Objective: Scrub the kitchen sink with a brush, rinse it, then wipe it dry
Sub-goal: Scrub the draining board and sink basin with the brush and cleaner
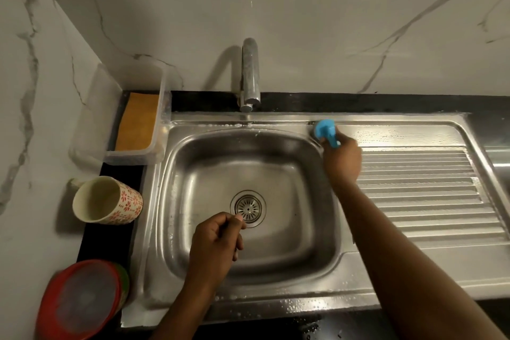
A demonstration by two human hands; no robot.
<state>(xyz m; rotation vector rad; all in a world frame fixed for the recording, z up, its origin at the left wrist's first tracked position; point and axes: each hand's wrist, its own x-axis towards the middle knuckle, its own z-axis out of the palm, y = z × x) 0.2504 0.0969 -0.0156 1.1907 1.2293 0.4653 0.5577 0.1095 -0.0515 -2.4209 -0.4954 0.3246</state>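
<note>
**Blue brush on the sink's back rim**

Steel sink [193, 174] fills the view, and the right hand [342, 159] grips the blue brush [325, 131] by its handle, fingers curled round it. The brush head sits just beyond those fingers, pressed on the flat rim at the basin's back right corner. The left hand [218, 240] hovers over the basin with its fingers curled in and thumb against the forefinger. Nothing shows between them. The drain strainer [248, 208] lies just beyond those fingertips.

Judging by the suds and droplets on the rim, scrubbing is under way and rinsing has not begun.

The rim under the brush is narrow and wet, so a hard stroke could skid the head off the lip into the basin, or back against the wall. A sweep away from the right thumb's side would meet the tap [249, 74], which stands near the brush.

Open room lies on the right hand's outer side, where the ribbed drainboard [419, 188] runs wide and bare. Past the left hand's knuckles it is tighter: a patterned mug [107, 200], a clear tub [91, 107] with an orange cloth [138, 121], and red-lidded containers [80, 301] crowd the dark counter beside the sink's edge, so splashes could reach them.
</note>
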